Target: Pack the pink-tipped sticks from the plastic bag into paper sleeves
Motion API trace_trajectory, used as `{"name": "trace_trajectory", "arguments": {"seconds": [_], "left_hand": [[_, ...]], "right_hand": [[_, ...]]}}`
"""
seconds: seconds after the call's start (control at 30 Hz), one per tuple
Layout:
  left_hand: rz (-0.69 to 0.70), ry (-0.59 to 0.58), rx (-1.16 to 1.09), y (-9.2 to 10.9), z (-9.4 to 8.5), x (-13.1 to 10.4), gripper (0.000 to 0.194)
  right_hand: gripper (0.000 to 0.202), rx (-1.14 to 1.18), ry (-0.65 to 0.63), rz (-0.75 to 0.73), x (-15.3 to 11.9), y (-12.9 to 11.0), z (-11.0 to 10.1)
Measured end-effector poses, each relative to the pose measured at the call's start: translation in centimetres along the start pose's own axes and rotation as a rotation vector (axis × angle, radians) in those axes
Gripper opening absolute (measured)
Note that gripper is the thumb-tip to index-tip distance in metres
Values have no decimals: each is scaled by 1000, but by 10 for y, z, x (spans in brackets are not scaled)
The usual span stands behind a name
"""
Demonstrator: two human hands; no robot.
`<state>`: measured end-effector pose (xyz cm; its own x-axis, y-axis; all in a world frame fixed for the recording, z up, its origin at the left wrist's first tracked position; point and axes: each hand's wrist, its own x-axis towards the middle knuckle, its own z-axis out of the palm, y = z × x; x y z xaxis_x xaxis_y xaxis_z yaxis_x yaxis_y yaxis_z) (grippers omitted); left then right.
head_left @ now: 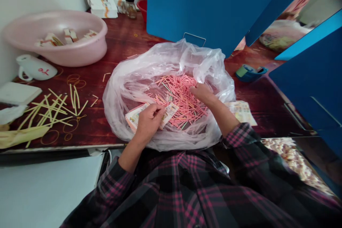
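Plastic bag, clear [120, 78]: wide open on the dark-red table [120, 39], in the middle of the scene, near the table's near edge.
Pink sticks [184, 94]: a loose pile inside the bag, mostly its middle & right part; a few green ones are mixed w/ them.
L hand [149, 119]: over the near-left part of the bag, fingers curled on the printed paper; thumb & forefinger are close together. Whether it truly grips, I can't tell, bc the palm side is hidden.
Printed paper [135, 114]: in the bag, shows on both sides of the L hand; its right part lies beside the pink pile.
R hand [201, 92]: reaches in from the near right, fingertips at the far-right part of the pile. Fingers are bent; can't tell if a stick is btw them.
Yellow sticks [50, 108]: scattered on the table, left of the bag, w/ rubber bands [76, 78] nearby.
Pink basin [88, 51]: far left, w/ white packets [70, 35] inside.
White mug [40, 68]: just on the near side of the basin, red mark on it.
Blue panel [197, 3]: far side, behind the bag, w/ a metal handle.
Printed sheets [242, 112]: right of the bag, near the R forearm.
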<state>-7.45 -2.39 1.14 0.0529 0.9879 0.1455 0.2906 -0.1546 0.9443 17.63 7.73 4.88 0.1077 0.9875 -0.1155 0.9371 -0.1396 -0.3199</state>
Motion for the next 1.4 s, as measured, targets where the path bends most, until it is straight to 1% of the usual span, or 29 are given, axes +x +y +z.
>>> {"name": "trace_trajectory", "arguments": {"seconds": [0.13,0.23,0.33,0.43,0.5,0.57,0.6,0.67,0.73,0.8,0.87,0.9,0.93,0.97,1.03,1.1,1.17,1.23,1.3,1.4], "left_hand": [[3,-5,-21,3,-1,-1,21],[-11,-6,-41,1,-1,0,21],[-61,-5,-103,-4,0,0,24],[-75,8,-157,-6,-2,0,27],[-9,-10,-139,0,-5,1,28],[104,-67,-75,12,-7,5,28],[158,-102,-38,18,-8,7,28],[227,-162,19,31,-4,14,26],[254,-209,34,39,6,21,22],[265,-262,19,42,18,26,18],[266,-307,0,42,29,26,17],[260,-311,-5,40,33,25,17],[249,-292,-13,39,34,24,17],[234,-248,-32,37,34,23,19],[196,-102,-123,33,30,22,23],[132,49,-234,30,24,22,28],[44,138,-297,27,18,23,32],[-32,161,-309,24,15,23,36],[-72,161,-322,22,13,22,37],[-119,145,-380,20,13,17,35]], "right_hand": [[23,74,62,-123,-19,9,14],[17,192,107,-178,-25,14,24],[10,407,160,-233,-26,16,25],[11,598,177,-328,-31,15,20],[21,665,155,-340,-37,13,19],[33,713,119,-344,-44,11,20],[36,737,94,-356,-47,10,22],[33,798,29,-398,-53,8,28],[28,847,-30,-440,-57,5,33],[24,837,-62,-469,-61,2,36],[20,756,-95,-486,-63,-2,37],[17,721,-107,-492,-63,-4,36],[15,707,-107,-496,-63,-5,35],[14,723,-89,-495,-63,-6,34],[18,831,8,-462,-61,-7,31],[28,939,128,-418,-58,-6,31],[29,953,181,-407,-54,-4,34],[24,889,166,-408,-52,0,38],[23,843,139,-381,-50,4,41],[32,887,135,-343,-50,6,40]]}}
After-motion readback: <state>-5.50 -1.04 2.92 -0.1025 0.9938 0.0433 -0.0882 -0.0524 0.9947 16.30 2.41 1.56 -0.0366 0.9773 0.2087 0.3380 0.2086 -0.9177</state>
